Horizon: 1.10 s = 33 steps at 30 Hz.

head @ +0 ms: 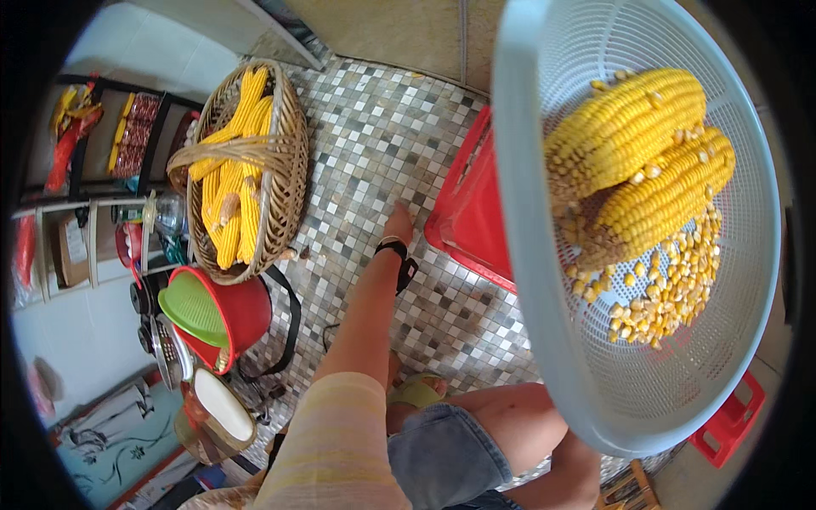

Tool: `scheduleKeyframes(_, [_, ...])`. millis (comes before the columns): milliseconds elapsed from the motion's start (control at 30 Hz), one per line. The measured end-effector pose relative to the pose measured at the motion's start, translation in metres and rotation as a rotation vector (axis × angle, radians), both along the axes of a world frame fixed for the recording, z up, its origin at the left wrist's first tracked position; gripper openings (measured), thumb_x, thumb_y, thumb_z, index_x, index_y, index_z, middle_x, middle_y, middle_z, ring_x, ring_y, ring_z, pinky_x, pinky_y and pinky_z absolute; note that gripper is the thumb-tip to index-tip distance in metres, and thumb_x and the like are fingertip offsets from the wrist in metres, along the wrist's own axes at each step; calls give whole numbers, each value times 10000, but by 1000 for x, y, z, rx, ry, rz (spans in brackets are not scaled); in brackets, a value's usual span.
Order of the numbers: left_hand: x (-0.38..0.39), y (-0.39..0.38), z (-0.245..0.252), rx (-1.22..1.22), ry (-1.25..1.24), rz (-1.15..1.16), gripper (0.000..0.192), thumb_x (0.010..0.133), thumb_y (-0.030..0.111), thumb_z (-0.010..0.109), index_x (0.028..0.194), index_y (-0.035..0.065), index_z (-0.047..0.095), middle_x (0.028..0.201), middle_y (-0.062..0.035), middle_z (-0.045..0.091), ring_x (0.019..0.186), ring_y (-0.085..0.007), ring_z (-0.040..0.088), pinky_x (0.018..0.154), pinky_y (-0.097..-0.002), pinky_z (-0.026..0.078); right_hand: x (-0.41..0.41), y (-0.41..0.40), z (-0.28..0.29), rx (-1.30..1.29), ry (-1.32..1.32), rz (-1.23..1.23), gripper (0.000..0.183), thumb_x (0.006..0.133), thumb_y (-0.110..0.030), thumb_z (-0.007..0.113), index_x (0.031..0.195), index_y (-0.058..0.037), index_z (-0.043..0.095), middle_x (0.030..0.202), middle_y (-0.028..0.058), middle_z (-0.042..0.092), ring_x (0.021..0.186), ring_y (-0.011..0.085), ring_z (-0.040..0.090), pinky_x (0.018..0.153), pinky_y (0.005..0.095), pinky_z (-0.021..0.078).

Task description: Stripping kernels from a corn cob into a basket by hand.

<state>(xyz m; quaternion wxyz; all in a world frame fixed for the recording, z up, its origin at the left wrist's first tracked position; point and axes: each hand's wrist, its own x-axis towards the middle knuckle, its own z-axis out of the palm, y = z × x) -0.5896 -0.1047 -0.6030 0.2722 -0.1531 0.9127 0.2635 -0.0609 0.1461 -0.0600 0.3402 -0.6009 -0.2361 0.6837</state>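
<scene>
My left arm reaches out over the mosaic-tiled floor, with a black band on the wrist. My left hand (400, 221) is small and blurred beside a red plastic container (473, 207), and nothing shows in it. A light-blue plastic colander (524, 210) looms close at the right, steeply tilted. Inside it lie two yellow corn cobs (628, 131) (669, 191) and many loose corn kernels (666, 290). My right hand is out of view. At the left stands a woven basket (290, 185) with an arched handle, holding several yellow corn cobs (231, 185).
Below the basket stands a red bucket (248, 315) with a green plastic strainer (191, 306). Shelving (95, 220) with packets lines the left wall. A lidded container (223, 405) sits lower left. A red plastic piece (730, 421) shows at the lower right, near a wooden frame (631, 488).
</scene>
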Motion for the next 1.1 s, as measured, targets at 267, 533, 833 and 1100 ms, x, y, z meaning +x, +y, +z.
scheduleKeyframes(267, [19, 40, 15, -123, 8, -125, 431, 923, 206, 306, 1307, 59, 175, 1012, -242, 606, 926, -385, 598, 803, -470, 465, -5, -5, 3, 86, -254, -46, 522, 778, -323, 552, 1127, 56, 466, 939, 144, 575, 803, 236, 569, 720, 323, 510])
scheduleKeyframes(533, [1, 46, 10, -185, -80, -106, 279, 929, 247, 272, 1060, 67, 439, 993, -242, 608, 932, -400, 593, 808, -482, 462, -15, -6, 4, 38, -156, -48, 509, 764, -296, 548, 1116, 63, 470, 931, 142, 567, 769, 218, 557, 698, 317, 504])
scheduleKeyframes(833, [14, -7, -6, 926, -348, 465, 123, 841, 103, 376, 828, 79, 496, 672, -86, 538, 556, -220, 543, 519, -345, 453, -27, -5, -1, 111, -347, 2, 489, 771, -363, 504, 1030, 51, 523, 847, 137, 572, 647, 191, 545, 608, 311, 493])
scheduleKeyframes(1100, [31, 14, 61, 1464, -335, 613, 118, 794, 113, 463, 692, 63, 494, 633, -35, 454, 545, -160, 452, 510, -270, 382, 40, -28, -54, 406, -390, -30, 488, 794, -357, 509, 1031, 69, 509, 824, 182, 562, 624, 210, 545, 577, 328, 497])
